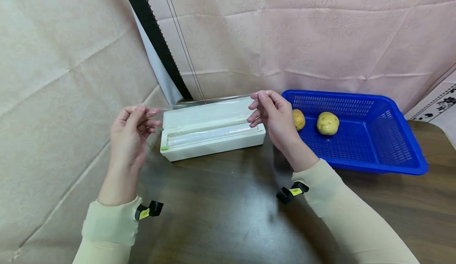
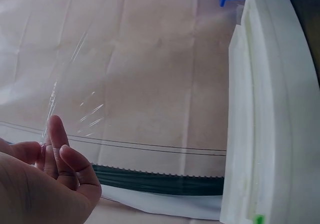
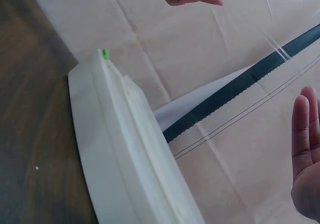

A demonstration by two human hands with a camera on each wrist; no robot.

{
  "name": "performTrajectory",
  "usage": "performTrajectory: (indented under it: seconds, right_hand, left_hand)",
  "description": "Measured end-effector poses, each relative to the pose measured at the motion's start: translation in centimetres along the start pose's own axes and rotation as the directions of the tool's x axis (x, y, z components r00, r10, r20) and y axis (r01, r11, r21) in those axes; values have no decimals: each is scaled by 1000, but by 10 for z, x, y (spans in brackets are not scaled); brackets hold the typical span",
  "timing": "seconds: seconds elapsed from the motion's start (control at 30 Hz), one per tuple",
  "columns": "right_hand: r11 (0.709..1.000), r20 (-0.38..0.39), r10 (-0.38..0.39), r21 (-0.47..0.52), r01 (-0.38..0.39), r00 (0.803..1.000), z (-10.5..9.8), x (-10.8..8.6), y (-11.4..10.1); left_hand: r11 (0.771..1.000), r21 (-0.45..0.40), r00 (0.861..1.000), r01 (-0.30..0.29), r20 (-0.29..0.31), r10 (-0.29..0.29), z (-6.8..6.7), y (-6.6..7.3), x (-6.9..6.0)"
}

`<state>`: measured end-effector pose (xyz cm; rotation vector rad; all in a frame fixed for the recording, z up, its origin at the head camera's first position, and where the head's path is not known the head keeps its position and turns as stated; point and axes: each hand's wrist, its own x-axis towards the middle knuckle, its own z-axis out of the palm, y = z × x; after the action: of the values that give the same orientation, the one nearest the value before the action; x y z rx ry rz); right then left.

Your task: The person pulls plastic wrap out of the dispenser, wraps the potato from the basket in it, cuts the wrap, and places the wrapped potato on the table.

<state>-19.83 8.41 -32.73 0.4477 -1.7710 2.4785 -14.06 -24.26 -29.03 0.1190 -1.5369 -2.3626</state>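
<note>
A thin clear sheet of cling film [image 1: 210,101] stretches between both hands above a white cling film box [image 1: 217,148]. At its left end, my left hand [image 1: 129,139] pinches the film between thumb and fingertip, the other fingers loosely bent. My right hand [image 1: 278,117] pinches the opposite end near the blue basket. The box stands on the table with its lid tipped back, and the film roll [image 1: 210,135] shows inside. In the left wrist view, bright streaks mark the film [image 2: 92,114] beyond the fingers. The right wrist view shows only part of the right hand [image 3: 306,151].
A blue plastic basket [image 1: 402,137] at the right holds a yellow potato [image 1: 327,123] and another yellowish round item [image 1: 298,119], partly hidden by the right hand. Pale cloth [image 1: 303,38] hangs behind the brown wooden table [image 1: 221,208]. A dark toothed strip [image 1: 156,30] crosses the cloth.
</note>
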Motion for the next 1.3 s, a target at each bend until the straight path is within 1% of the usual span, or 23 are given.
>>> performTrajectory:
  seconds: [0.17,0.3,0.43,0.57,0.67,0.8,0.9,1.1,1.3]
  right_hand:
    - [999,15,-34,-14,35,999,1,-1,-10]
    - [999,25,-49,-18,50,998,2,-3,-17]
    - [997,24,-70,-31,71,997,2,-5,-25]
    - [994,24,-101,-40,102,995,2,-7,-30]
    - [991,32,-125,-46,127,992,3,-8,-34]
    - [987,40,-148,-59,150,988,3,-10,-39]
    - [985,39,-154,-74,157,987,2,-12,-42]
    - [983,40,-155,-98,158,987,-4,-18,-46]
    - [984,58,-153,-84,158,986,-9,-25,-45]
  left_hand:
    - [999,-4,999,-44,-6,44,5,8,-5]
    - [997,15,997,-79,-1,79,7,14,-11]
    - [993,12,993,-118,7,118,11,19,-17]
    - [989,-16,989,-148,11,148,14,24,-20]
    - [986,-48,987,-160,9,160,15,27,-22]
    - [982,-50,983,-183,14,184,17,30,-26]
    - [979,-42,979,-199,26,201,17,33,-30]
    - [973,-83,973,-214,67,220,17,35,-36]
    - [974,-74,968,-215,114,223,13,35,-36]
